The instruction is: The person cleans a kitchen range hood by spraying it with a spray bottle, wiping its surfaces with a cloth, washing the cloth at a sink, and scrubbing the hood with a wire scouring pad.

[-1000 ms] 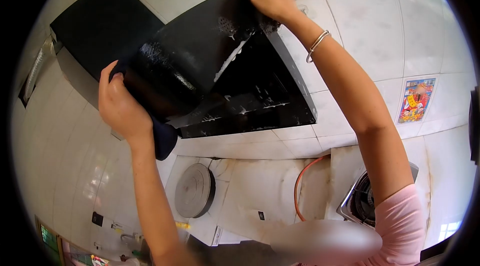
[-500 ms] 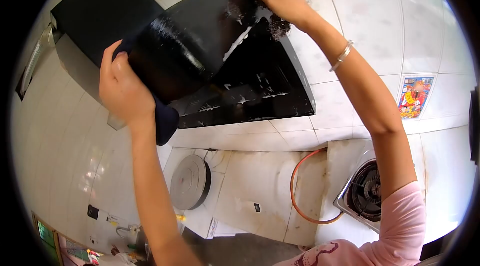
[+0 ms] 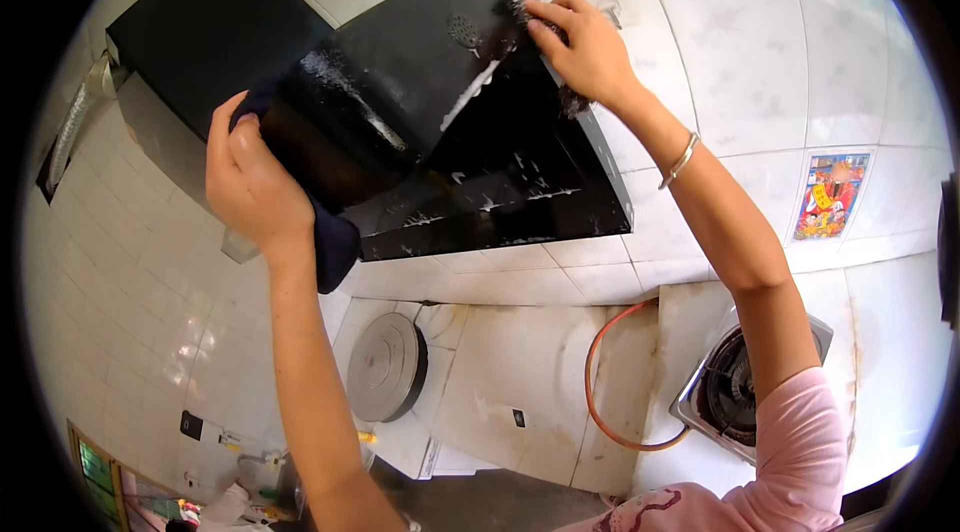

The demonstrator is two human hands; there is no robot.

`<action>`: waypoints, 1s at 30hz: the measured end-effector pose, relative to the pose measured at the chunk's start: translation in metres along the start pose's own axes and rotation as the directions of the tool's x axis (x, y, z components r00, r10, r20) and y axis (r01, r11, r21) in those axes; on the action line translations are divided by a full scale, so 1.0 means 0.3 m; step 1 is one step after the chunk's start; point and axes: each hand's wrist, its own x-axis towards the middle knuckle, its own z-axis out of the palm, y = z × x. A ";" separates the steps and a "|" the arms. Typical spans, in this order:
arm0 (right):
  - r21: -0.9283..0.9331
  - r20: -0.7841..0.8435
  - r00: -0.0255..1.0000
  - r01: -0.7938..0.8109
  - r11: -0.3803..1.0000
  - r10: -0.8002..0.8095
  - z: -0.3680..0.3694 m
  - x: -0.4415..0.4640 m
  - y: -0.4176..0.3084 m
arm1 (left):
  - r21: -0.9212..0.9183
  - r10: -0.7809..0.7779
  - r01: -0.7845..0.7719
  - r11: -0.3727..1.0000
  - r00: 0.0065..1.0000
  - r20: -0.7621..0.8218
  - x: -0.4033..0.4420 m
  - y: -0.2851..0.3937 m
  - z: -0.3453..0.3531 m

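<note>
A black range hood [image 3: 420, 42] with a glossy slanted front hangs on the tiled wall, streaked with white suds. My right hand [image 3: 588, 44] grips a dark steel wool scrubber [image 3: 522, 2] and presses it to the hood's right edge; part of the scrubber shows below the hand. My left hand [image 3: 255, 177] is closed around a dark navy cloth [image 3: 337, 247] at the hood's left side. The cloth hangs down below the palm, and some of it is hidden behind the fingers.
Below lies a tiled counter [image 3: 510, 352] with a round grey lid [image 3: 385, 367], an orange gas hose [image 3: 592, 372] and a gas stove [image 3: 735, 382] at right. A colourful poster [image 3: 830, 195] is on the wall. At far left runs a silver duct [image 3: 75, 122].
My right hand has moved the steel wool scrubber down along the hood's right edge. My left hand stays in place with the cloth; the view has shifted slightly.
</note>
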 end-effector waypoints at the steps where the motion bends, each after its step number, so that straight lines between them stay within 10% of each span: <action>1: 0.024 -0.037 0.997 0.068 0.997 -0.067 -0.019 -0.024 -0.038 | -0.005 -0.004 0.004 1.000 1.000 0.006 -0.004 -0.001 -0.001; 13: 0.112 -0.122 0.992 -0.019 0.994 0.032 -0.063 -0.133 -0.213 | 0.021 -0.015 0.015 1.000 1.000 0.002 -0.002 0.004 -0.005; 30: 0.021 -0.201 0.914 0.363 0.932 -0.352 -0.127 -0.020 -0.379 | 0.090 -0.027 0.027 0.996 1.000 -0.001 -0.005 0.007 -0.005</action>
